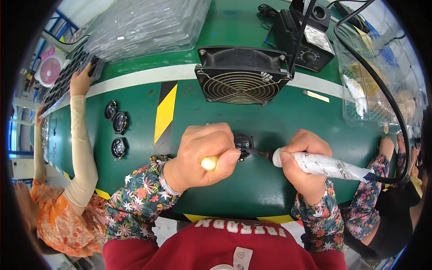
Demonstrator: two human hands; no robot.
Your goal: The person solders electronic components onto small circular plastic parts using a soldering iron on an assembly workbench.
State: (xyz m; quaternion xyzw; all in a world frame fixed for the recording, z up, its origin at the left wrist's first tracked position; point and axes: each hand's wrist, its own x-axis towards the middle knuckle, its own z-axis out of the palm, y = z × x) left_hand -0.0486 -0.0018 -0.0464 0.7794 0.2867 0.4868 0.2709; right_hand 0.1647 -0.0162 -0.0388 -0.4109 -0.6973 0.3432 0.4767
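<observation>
My left hand (pixel 204 155) is closed in a fist around a slim tool, whose shiny yellow end (pixel 209 163) pokes out beside the thumb. The rest of that tool is hidden by the fingers. A soldering iron (pixel 326 165) with white wrapping on its handle lies in my closed right hand (pixel 303 162). Its dark tip points left onto a small round black part (pixel 243 143), which sits on the green table between my hands. My left fist partly covers that part, so I cannot tell whether the tip touches it.
A black fan (pixel 243 76) stands ahead, beside a soldering station (pixel 308 45). Three similar black parts (pixel 119 122) lie at left. Clear plastic trays (pixel 144 29) are stacked far left. The iron's black cable (pixel 398 112) arcs at right. A co-worker's hand (pixel 81 81) reaches in at left.
</observation>
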